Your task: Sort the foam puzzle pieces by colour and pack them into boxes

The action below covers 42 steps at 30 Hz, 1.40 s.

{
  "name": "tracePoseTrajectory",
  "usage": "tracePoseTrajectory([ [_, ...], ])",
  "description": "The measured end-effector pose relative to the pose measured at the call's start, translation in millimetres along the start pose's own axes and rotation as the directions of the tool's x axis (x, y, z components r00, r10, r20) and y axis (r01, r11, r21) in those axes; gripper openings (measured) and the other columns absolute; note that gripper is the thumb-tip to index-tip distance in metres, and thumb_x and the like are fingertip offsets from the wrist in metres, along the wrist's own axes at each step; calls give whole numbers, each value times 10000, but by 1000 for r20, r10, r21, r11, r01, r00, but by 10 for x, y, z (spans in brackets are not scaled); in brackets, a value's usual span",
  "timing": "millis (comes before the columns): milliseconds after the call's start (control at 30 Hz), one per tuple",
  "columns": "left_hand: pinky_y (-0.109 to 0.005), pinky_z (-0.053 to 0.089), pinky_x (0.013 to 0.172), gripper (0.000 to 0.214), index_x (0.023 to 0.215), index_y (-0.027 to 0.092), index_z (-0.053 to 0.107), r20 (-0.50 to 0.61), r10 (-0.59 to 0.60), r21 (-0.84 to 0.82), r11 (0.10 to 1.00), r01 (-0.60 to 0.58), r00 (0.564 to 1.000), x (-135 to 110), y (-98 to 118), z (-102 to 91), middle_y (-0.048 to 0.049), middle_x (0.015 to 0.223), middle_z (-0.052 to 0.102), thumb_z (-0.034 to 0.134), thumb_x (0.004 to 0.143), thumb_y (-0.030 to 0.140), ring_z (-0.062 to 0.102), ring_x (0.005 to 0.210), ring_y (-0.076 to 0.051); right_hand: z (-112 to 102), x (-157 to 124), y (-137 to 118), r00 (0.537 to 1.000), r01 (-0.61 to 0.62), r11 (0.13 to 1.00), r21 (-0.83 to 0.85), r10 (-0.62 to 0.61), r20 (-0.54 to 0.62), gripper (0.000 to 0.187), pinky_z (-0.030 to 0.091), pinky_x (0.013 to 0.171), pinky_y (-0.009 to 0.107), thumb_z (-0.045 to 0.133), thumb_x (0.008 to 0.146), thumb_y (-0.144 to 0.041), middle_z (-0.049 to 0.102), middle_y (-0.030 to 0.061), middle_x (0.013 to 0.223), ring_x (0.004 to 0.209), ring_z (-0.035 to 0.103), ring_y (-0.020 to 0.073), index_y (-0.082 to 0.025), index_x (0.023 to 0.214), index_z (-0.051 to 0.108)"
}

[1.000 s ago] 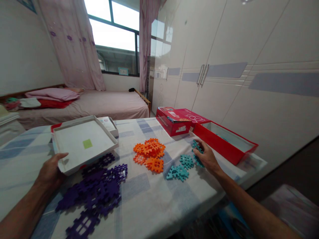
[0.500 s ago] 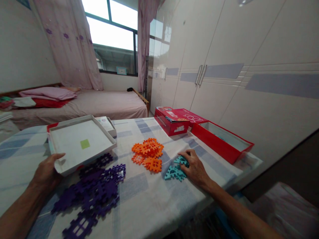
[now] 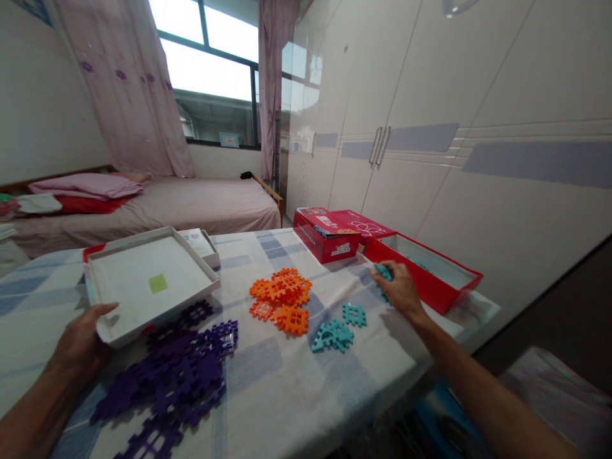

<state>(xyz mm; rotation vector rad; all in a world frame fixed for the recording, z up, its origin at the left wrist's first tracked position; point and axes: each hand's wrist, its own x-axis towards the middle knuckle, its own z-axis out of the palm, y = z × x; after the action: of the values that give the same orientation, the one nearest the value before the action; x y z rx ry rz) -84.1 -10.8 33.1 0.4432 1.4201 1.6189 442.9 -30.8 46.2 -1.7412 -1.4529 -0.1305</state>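
Right hand (image 3: pixel 400 292) has left the teal pile (image 3: pixel 333 335) and is now at the red box (image 3: pixel 433 298) wall, grip closed on a teal tile (image 3: pixel 382 272) just above the tabletop (image 3: pixel 287 382). Fingers cover most of the tile, so I can't tell its axis. Left hand (image 3: pixel 79 344) stays at the white tray (image 3: pixel 153 284) corner, thumb on the rim, fingers hidden. Can't tell its grip.
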Motion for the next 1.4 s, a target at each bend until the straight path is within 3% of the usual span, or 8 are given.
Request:
tracePoseTrajectory([
  [133, -213, 513, 371, 435, 1161, 58, 554, 97, 55, 20, 998, -58, 994, 44, -35, -37, 4, 526, 631, 444, 741, 32, 580, 375, -159, -419, 857, 316, 966, -243, 965, -95, 231, -120, 391, 482, 744, 408, 540, 748, -491, 590, 84, 792, 804, 587, 241, -150, 922, 619],
  [267, -227, 521, 376, 468, 1199, 58, 536, 58, 32, 40, 999, -35, 998, 2, -22, -25, 22, 485, 599, 462, 737, 59, 554, 346, -155, -627, 1186, 527, 930, -342, 889, -305, 275, -242, 599, 419, 835, 569, 640, 659, -505, 493, 233, 1198, 1069, 511, 372, -120, 1113, 574],
  [400, -212, 499, 348, 480, 1211, 52, 526, 51, 29, 37, 999, -31, 998, 37, -23, -35, 26, 478, 588, 460, 736, 58, 537, 333, -148, -471, 653, 486, 989, 64, 947, -314, -102, -107, 370, 415, 913, 501, 515, 783, -412, 553, 154, 1139, 1097, 512, 307, -167, 1046, 601],
  [500, -204, 501, 360, 456, 1192, 59, 539, 83, 48, 33, 998, -51, 995, 77, -38, -54, 20, 499, 597, 456, 744, 60, 548, 352, -143, -292, -3, 464, 936, 328, 935, -136, -301, 184, 272, 426, 931, 415, 469, 840, -399, 607, 91, 1073, 1047, 553, 240, -212, 955, 630],
  [700, -190, 491, 349, 481, 1200, 59, 532, 43, 47, 35, 998, -49, 998, 40, -37, -38, 27, 494, 590, 460, 725, 42, 526, 331, -130, -226, -730, 659, 931, 241, 948, -209, -164, 326, 275, 437, 868, 445, 494, 831, -426, 595, 78, 1086, 1012, 549, 260, -245, 1000, 614],
  [933, -186, 500, 374, 440, 1193, 45, 533, 100, 67, 8, 998, -68, 993, 64, -38, -54, 27, 492, 585, 423, 767, 31, 541, 352, -127, -261, -724, 657, 933, 216, 948, -232, -131, 334, 259, 423, 863, 456, 486, 828, -394, 574, 94, 1067, 996, 533, 268, -224, 994, 591],
  [1200, -222, 544, 436, 441, 1129, 77, 585, 145, 147, -53, 989, -140, 978, 213, -128, -114, -2, 631, 657, 447, 716, 9, 615, 478, -139, -22, -825, 30, 856, 278, 961, -12, -242, 456, 419, 384, 970, 441, 516, 831, -413, 561, 107, 1216, 1144, 484, 254, -186, 1180, 564],
  [1400, -235, 547, 438, 424, 1142, 76, 574, 123, 113, -77, 992, -104, 986, 228, -142, -107, -5, 672, 673, 451, 740, 16, 615, 483, -135, 29, -819, -91, 891, 220, 975, -25, -191, 412, 431, 418, 928, 425, 579, 779, -360, 580, 118, 1097, 1042, 524, 251, -145, 1152, 592],
])
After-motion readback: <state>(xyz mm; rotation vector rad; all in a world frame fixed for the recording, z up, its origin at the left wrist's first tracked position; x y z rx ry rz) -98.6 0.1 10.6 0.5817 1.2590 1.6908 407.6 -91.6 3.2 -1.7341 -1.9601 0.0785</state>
